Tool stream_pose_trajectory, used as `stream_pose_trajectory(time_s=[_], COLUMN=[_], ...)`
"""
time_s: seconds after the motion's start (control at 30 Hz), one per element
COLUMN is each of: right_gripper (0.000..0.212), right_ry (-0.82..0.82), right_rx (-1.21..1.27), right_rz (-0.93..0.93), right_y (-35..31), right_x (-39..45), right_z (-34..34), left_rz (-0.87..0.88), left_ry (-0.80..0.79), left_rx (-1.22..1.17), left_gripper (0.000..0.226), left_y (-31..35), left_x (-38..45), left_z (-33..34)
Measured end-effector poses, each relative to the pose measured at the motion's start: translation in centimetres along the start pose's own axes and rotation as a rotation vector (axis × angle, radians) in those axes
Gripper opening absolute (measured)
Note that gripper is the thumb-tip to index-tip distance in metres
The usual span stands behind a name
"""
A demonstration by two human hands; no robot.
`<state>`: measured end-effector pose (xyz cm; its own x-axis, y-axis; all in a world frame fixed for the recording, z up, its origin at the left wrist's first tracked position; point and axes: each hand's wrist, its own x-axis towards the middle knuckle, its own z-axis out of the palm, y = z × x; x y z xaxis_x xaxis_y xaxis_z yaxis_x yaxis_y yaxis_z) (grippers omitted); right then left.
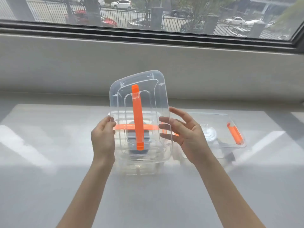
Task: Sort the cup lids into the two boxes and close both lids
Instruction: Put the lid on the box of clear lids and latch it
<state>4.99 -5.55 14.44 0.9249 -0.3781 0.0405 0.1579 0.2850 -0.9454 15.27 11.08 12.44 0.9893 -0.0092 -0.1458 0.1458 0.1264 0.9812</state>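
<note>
"Are there any words to read here?"

"No. The clear box lid [139, 102] has no words on it, and its orange handle [137, 117] is plain too."

"What about the other box?"

"The box on the right [230, 129] shows no label and no numbers. Its orange handle [234, 133] is bare as well."

"And the cars outside the window?"

"The cars [121, 4] are too far off and too blurry. No plates or signs on them can be read."

"So there is nothing at all?"

"Nothing. No words, no brand names, no numbers and no signs can be read on anything."
</note>
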Motion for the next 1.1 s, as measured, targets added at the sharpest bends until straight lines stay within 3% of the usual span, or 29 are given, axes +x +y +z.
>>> stream_pose_trajectory(time_s=[0.13, 0.23, 0.37, 0.47, 0.6, 0.7, 0.8, 0.87, 0.97, 1.1], right_gripper=[0.038, 0.039, 0.033, 0.033, 0.031, 0.029, 0.029, 0.030, 0.031, 0.031], right_ry=[0.019, 0.027, -0.036, -0.144, -0.181, -0.170, -0.174, -0.175, -0.160, -0.148], right_rx=[-0.049, -0.217, -0.506, -0.728, -0.991, -1.115, -1.159, -1.151, -1.114, -1.092], right_rz=[-0.052, -0.096, -0.124, -0.122, -0.079, -0.042, -0.021, 0.003, 0.009, 0.027], right_y=[-3.6, -6.1, -9.0, -10.4, -9.6, -7.6, -5.5, -4.2, -2.4, -1.2], right_x=[-1.1, -2.0, -3.2, -4.2, -4.4, -3.5, -2.4, -1.7, -0.8, 0.2], right_z=[-5.1, -8.3, -11.3, -13.5, -16.2, -18.1, -20.0, -20.9, -22.1, -23.2], left_rz=[-0.067, -0.245, -0.612, -0.709, -0.620, -0.385, -0.152, -0.082, 0.017, 0.055], left_ry=[-0.254, -0.415, -0.667, -0.807, -0.737, -0.601, -0.489, -0.403, -0.327, -0.262], left_rx=[0.042, 0.080, -0.181, -0.444, -0.567, -0.194, 0.130, 0.207, 0.339, 0.489], left_gripper=[0.023, 0.014, 0.071, 0.079, 0.044, 0.007, 0.006, 0.014, 0.005, 0.011], left_y=[-1.0, -2.0, -3.1, -3.7, -4.5, -6.1, -7.7, -8.2, -8.9, -9.7], left_x=[-2.2, -3.1, -1.9, -1.3, -1.0, -1.4, -1.8, -1.7, -1.3, -0.9], left_z=[5.8, 9.8, 12.8, 14.5, 16.8, 18.4, 19.7, 20.2, 20.9, 21.4])
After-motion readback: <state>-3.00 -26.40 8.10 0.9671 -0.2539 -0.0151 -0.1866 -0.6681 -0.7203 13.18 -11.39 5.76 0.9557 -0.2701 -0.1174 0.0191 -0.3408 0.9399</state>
